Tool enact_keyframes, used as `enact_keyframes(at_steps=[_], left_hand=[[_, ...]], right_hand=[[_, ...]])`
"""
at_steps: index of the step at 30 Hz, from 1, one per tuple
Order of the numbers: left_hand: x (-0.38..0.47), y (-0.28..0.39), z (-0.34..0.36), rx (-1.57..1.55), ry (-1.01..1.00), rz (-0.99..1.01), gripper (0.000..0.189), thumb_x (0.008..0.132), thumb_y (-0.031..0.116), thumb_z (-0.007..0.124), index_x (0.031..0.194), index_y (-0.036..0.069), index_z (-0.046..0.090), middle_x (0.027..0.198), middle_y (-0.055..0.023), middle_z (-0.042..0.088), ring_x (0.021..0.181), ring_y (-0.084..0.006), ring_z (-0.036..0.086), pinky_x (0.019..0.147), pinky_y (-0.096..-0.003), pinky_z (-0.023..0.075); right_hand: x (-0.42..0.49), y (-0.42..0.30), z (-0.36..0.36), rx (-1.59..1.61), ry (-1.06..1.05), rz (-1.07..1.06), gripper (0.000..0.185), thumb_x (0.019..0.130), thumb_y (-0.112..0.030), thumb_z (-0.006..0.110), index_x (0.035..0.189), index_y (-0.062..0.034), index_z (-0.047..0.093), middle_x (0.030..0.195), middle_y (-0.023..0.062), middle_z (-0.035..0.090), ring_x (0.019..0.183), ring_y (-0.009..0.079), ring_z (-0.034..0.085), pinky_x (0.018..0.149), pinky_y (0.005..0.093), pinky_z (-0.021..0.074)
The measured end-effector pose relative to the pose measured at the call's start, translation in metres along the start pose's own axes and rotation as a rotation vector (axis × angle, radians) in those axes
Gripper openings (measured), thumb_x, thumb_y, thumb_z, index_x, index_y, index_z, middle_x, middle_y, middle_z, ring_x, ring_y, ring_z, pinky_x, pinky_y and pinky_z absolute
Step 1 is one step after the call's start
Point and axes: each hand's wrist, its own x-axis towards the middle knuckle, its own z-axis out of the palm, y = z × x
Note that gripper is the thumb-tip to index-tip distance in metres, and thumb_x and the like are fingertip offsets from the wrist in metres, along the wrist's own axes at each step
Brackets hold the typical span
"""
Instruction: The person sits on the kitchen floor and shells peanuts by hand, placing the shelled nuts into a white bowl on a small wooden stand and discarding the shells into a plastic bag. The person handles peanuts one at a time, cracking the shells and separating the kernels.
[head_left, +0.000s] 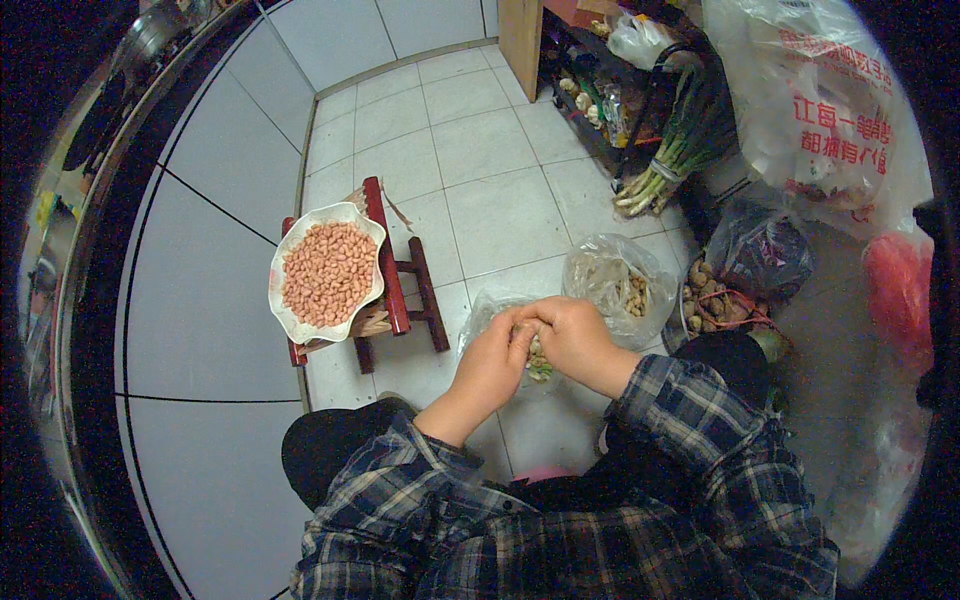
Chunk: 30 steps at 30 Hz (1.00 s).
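My left hand (484, 367) and my right hand (577, 341) meet at the fingertips, with the fingers curled inward. Whatever may be between them is hidden by the fingers. Right below them a clear plastic bag (480, 319) lies open on the floor, with pale peanut shells (537, 361) and a bit of green in it. Just beyond my right hand stands a second clear plastic bag (592, 262) with unshelled peanuts (636, 295). To the left, a scalloped white dish (281, 311) full of shelled pink peanuts (330, 274) rests on a dark red wooden folding stool (390, 277).
Grey cabinet doors (217, 315) line the left side. At right are a bundle of scallions (667, 165), a black rack (637, 135) with garlic bulbs (583, 101), a basin of potatoes (701, 281), a dark plastic bag (765, 244) and a large printed plastic bag (817, 82).
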Motion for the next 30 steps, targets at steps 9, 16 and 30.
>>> enact_keyframes(at_steps=[9, 16, 30], left_hand=[[0.007, -0.014, 0.001, -0.089, 0.115, -0.069, 0.023, 0.092, 0.015, 0.057, 0.111, 0.002, 0.055, 0.087, -0.0169, 0.065, 0.080, -0.0344, 0.065, 0.071, -0.0411, 0.0500], [0.005, -0.014, 0.002, -0.044, 0.143, -0.015, 0.022, 0.092, 0.019, 0.056, 0.106, 0.002, 0.057, 0.090, -0.0193, 0.065, 0.080, -0.0362, 0.064, 0.070, -0.0430, 0.0495], [0.002, -0.007, -0.005, 0.099, -0.010, -0.005, 0.020, 0.094, 0.020, 0.049, 0.098, 0.000, 0.050, 0.090, -0.0276, 0.061, 0.082, -0.0473, 0.059, 0.069, -0.0533, 0.0457]], right_hand=[[0.001, 0.000, 0.002, 0.034, 0.051, -0.003, 0.018, 0.085, -0.011, 0.061, 0.100, -0.0041, 0.069, 0.096, 0.0185, 0.067, 0.086, 0.0340, 0.065, 0.075, 0.0400, 0.0524], [0.002, 0.000, 0.003, 0.085, 0.056, -0.037, 0.019, 0.084, -0.011, 0.061, 0.099, -0.0022, 0.068, 0.095, 0.0186, 0.067, 0.084, 0.0351, 0.065, 0.075, 0.0422, 0.0520], [-0.001, 0.001, -0.002, -0.118, -0.102, -0.021, 0.025, 0.082, -0.025, 0.063, 0.086, -0.0007, 0.060, 0.082, 0.0209, 0.063, 0.077, 0.0400, 0.062, 0.070, 0.0467, 0.0501]])
